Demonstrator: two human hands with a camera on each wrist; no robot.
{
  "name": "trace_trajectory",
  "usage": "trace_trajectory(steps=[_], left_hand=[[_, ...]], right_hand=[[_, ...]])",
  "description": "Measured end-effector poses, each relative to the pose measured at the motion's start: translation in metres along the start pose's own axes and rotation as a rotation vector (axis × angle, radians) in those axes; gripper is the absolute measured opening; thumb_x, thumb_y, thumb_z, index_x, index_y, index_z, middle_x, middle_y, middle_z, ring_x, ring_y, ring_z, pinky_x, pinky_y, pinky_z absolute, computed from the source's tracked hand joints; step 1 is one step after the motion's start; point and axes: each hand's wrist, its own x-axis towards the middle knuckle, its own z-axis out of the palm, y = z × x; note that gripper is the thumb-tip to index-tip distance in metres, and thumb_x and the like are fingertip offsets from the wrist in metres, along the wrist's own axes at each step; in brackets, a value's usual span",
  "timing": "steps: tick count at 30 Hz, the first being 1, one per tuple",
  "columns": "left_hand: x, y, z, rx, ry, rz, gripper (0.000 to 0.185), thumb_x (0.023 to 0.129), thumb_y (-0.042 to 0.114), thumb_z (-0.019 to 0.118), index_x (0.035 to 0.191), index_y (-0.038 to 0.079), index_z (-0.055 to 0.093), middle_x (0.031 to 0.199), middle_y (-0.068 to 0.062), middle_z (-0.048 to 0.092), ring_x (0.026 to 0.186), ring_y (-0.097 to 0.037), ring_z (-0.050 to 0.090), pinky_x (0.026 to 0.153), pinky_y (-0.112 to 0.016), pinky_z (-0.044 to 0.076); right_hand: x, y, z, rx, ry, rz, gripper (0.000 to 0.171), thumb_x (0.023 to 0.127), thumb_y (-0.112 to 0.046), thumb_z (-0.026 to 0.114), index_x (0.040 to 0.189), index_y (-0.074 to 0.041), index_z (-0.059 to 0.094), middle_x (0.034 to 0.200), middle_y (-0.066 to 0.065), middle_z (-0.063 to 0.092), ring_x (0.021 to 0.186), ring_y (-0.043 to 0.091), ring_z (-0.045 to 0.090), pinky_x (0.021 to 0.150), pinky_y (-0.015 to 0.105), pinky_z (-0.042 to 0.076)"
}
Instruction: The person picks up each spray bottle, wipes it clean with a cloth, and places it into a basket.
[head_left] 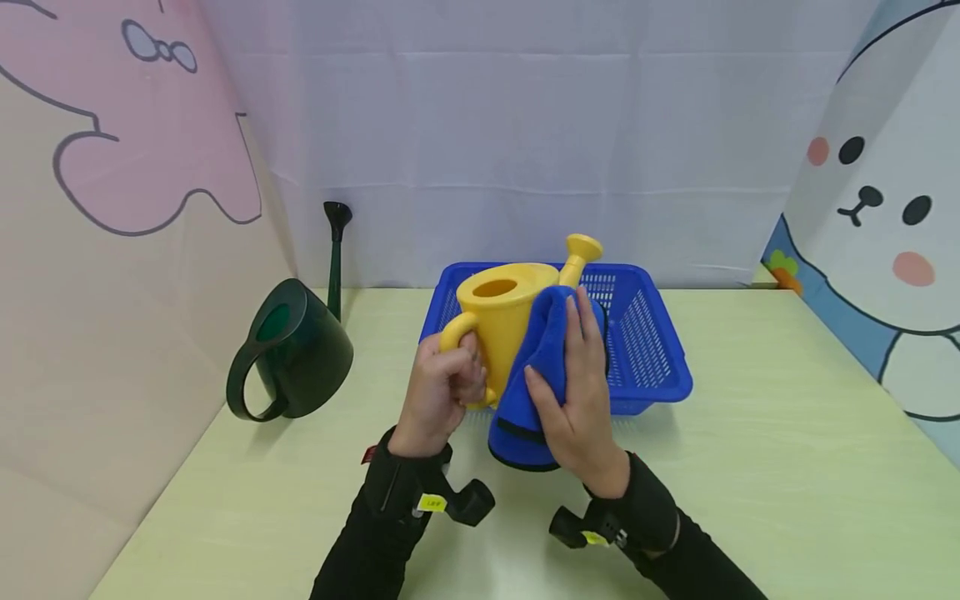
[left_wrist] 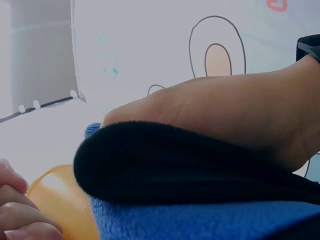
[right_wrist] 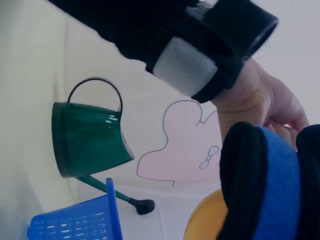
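My left hand (head_left: 442, 392) grips the handle of a yellow watering can (head_left: 498, 329), its fingers curled round it. The can is held up in front of a blue basket, its spout pointing to the back right. Against the can's right side, my right hand (head_left: 579, 408) presses a folded blue cloth (head_left: 521, 408) with black edging, fingers straight and thumb spread. This cloth hides part of the can's body and lower spout. In the left wrist view, the cloth's black edge (left_wrist: 150, 165) fills the middle, with the yellow can (left_wrist: 65, 200) behind it.
The blue plastic basket (head_left: 660, 383) with perforated sides stands on the pale green table (head_left: 757, 467), close to the back curtain (head_left: 540, 142). A dark green watering can (head_left: 315, 375) stands at the left. Printed cartoon sheets line both sides.
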Motion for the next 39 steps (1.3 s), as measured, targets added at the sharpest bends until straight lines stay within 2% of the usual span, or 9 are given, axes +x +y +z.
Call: trace_trajectory(steps=[3,6,9,15,20,24,31,34,39], left_hand=[[-0.001,0.000,0.000,0.001,-0.002,0.003,0.027,0.076,-0.001,0.033,0.055,0.016,0.035,0.047,0.007,0.031,0.037,-0.011,0.026,0.040,-0.023,0.021],[-0.001,-0.001,0.000,0.000,0.007,-0.003,0.027,0.076,-0.001,0.033,0.055,0.016,0.035,0.047,0.008,0.031,0.037,-0.010,0.027,0.040,-0.022,0.021],[-0.001,-0.002,0.000,-0.001,0.017,-0.014,0.027,0.075,-0.001,0.033,0.055,0.016,0.035,0.047,0.008,0.032,0.037,-0.009,0.027,0.040,-0.022,0.022],[0.001,-0.002,-0.001,0.001,0.030,-0.033,0.027,0.075,-0.002,0.032,0.056,0.016,0.034,0.047,0.010,0.032,0.036,-0.007,0.026,0.039,-0.021,0.020],[0.002,-0.003,-0.002,-0.003,0.068,-0.059,0.026,0.073,-0.003,0.033,0.056,0.017,0.034,0.048,0.012,0.033,0.037,-0.004,0.027,0.039,-0.019,0.022],[0.002,-0.003,-0.003,0.011,0.104,-0.076,0.027,0.074,-0.003,0.034,0.057,0.017,0.036,0.048,0.012,0.034,0.037,-0.003,0.029,0.040,-0.017,0.025],[0.003,-0.003,-0.001,-0.018,0.059,-0.067,0.026,0.072,-0.004,0.033,0.056,0.016,0.033,0.048,0.011,0.032,0.037,-0.004,0.027,0.040,-0.019,0.021],[0.003,-0.002,0.000,-0.019,0.037,-0.063,0.026,0.073,-0.004,0.033,0.056,0.016,0.032,0.048,0.010,0.032,0.036,-0.005,0.027,0.040,-0.020,0.020],[0.002,-0.001,0.000,-0.002,0.042,-0.054,0.025,0.073,-0.003,0.034,0.056,0.015,0.033,0.048,0.009,0.031,0.037,-0.006,0.027,0.040,-0.021,0.021]], right_hand=[[0.001,0.002,-0.001,0.066,-0.003,0.051,0.062,0.095,-0.029,0.040,0.145,-0.004,0.015,0.150,0.021,0.015,0.139,0.030,0.020,0.110,0.050,0.021],[0.000,0.003,0.000,0.031,0.013,0.045,0.063,0.095,-0.034,0.041,0.145,-0.005,0.016,0.149,0.022,0.017,0.138,0.031,0.022,0.110,0.051,0.023],[-0.002,0.004,0.004,-0.075,0.051,-0.033,0.064,0.094,-0.042,0.040,0.145,-0.009,0.021,0.148,0.023,0.020,0.135,0.035,0.026,0.108,0.052,0.026],[-0.008,0.003,0.014,-0.286,0.098,-0.240,0.057,0.092,-0.040,0.044,0.142,-0.016,0.033,0.144,0.022,0.029,0.131,0.047,0.025,0.103,0.062,0.022],[-0.012,0.001,0.019,-0.401,0.074,-0.338,0.053,0.091,-0.039,0.042,0.140,-0.018,0.038,0.137,0.022,0.038,0.130,0.049,0.027,0.095,0.066,0.027],[-0.012,0.001,0.018,-0.438,0.044,-0.373,0.053,0.091,-0.038,0.040,0.140,-0.017,0.038,0.134,0.022,0.041,0.129,0.050,0.028,0.094,0.065,0.028],[-0.005,0.002,0.010,-0.305,0.032,-0.295,0.052,0.092,-0.038,0.041,0.136,-0.012,0.042,0.140,0.023,0.034,0.130,0.049,0.025,0.103,0.062,0.023],[-0.002,0.005,0.006,-0.235,0.030,-0.235,0.055,0.093,-0.040,0.040,0.140,-0.011,0.036,0.144,0.022,0.029,0.133,0.045,0.023,0.107,0.057,0.022],[0.003,0.014,-0.003,-0.070,-0.019,-0.083,0.063,0.093,-0.042,0.039,0.144,-0.008,0.024,0.148,0.020,0.023,0.134,0.034,0.028,0.108,0.047,0.028]])
